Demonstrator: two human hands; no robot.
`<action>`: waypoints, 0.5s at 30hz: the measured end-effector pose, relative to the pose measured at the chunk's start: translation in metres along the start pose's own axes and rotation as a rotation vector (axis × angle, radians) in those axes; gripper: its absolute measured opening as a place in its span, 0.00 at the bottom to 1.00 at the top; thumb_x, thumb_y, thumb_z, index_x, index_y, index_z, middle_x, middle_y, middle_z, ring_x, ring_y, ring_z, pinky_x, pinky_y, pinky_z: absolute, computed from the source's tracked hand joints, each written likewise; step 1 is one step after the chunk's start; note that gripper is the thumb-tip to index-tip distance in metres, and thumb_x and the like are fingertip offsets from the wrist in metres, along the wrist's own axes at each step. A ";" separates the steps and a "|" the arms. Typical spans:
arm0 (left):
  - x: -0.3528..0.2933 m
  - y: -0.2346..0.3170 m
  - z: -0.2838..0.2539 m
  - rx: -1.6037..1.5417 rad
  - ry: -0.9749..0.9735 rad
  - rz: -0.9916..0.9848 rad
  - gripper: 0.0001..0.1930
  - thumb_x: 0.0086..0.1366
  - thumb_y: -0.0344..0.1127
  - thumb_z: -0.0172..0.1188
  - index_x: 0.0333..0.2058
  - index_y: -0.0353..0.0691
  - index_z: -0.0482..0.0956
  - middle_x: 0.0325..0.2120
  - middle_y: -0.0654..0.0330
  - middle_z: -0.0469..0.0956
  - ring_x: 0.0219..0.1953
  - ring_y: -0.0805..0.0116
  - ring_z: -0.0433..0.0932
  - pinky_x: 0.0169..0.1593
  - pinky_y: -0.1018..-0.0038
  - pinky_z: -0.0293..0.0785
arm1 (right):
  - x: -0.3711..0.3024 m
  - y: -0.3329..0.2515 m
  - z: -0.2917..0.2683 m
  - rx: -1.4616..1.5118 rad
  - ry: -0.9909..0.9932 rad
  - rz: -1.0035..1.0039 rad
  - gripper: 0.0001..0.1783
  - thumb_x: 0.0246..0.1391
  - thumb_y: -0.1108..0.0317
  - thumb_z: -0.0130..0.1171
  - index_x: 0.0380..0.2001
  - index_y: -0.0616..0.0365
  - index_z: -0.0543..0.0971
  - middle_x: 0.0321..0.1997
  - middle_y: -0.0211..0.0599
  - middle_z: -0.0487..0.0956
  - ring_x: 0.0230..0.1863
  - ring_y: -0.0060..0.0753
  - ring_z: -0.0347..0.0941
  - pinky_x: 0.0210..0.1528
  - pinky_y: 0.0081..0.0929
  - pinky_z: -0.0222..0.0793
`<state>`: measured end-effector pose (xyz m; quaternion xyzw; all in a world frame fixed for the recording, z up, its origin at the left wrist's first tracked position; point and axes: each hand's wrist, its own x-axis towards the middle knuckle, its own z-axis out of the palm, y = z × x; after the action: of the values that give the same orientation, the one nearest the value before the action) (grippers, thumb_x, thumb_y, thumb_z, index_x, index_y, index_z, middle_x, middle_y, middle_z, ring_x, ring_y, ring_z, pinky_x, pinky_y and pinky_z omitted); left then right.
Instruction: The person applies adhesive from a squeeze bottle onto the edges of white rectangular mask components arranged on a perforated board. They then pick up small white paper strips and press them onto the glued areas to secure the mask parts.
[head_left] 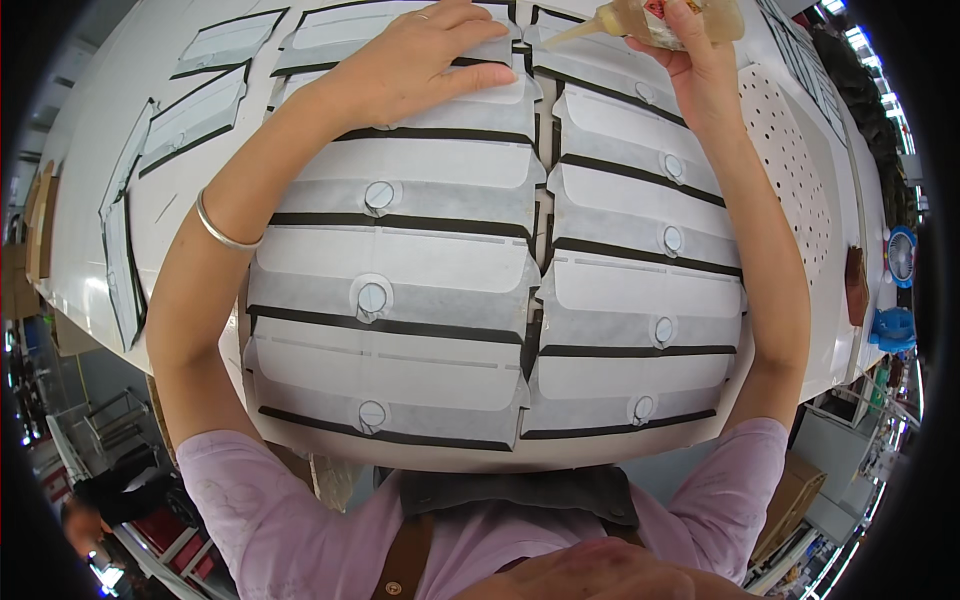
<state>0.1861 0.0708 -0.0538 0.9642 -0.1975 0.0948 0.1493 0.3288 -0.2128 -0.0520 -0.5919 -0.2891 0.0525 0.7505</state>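
Near rows of pale panels (pixel 450 365), a squeeze bottle (pixel 722 22) held over the far right.
The panels lie in two columns on the glossy white table (pixel 75 185), long axes side to side, sheet-like, each black-edged, most showing a round disc (pixel 371 298); farther off, the left hand (pixel 430 55) spreads palm-down over the left column, while the right hand (pixel 690 65) is wrapped around the translucent, amber-tinted bottle, long axis sideways, tapered nozzle (pixel 572 34) pointing left and slightly nearward, its red-marked label (pixel 657 9) too small to read.
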 end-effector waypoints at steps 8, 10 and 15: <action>0.007 0.019 0.003 0.021 -0.033 0.103 0.28 0.73 0.60 0.53 0.59 0.45 0.78 0.55 0.53 0.71 0.66 0.50 0.66 0.70 0.53 0.59 | -0.004 0.000 0.004 -0.035 -0.074 0.007 0.28 0.61 0.54 0.68 0.58 0.56 0.72 0.50 0.34 0.80 0.49 0.29 0.81 0.43 0.30 0.83; 0.007 0.016 0.011 0.065 0.018 0.138 0.29 0.72 0.61 0.53 0.58 0.45 0.79 0.53 0.54 0.71 0.67 0.49 0.64 0.71 0.52 0.57 | -0.005 0.001 0.005 -0.050 -0.074 -0.005 0.29 0.60 0.53 0.69 0.58 0.56 0.72 0.49 0.34 0.81 0.49 0.28 0.81 0.44 0.30 0.83; 0.008 0.018 0.013 0.089 0.036 0.133 0.31 0.71 0.64 0.54 0.57 0.45 0.80 0.53 0.55 0.71 0.70 0.49 0.61 0.73 0.51 0.53 | -0.001 0.005 0.005 -0.135 -0.046 -0.056 0.26 0.58 0.59 0.71 0.55 0.57 0.74 0.48 0.34 0.81 0.49 0.28 0.80 0.50 0.30 0.80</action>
<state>0.1874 0.0480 -0.0594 0.9528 -0.2539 0.1306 0.1031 0.3271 -0.2074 -0.0566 -0.6314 -0.3255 0.0256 0.7034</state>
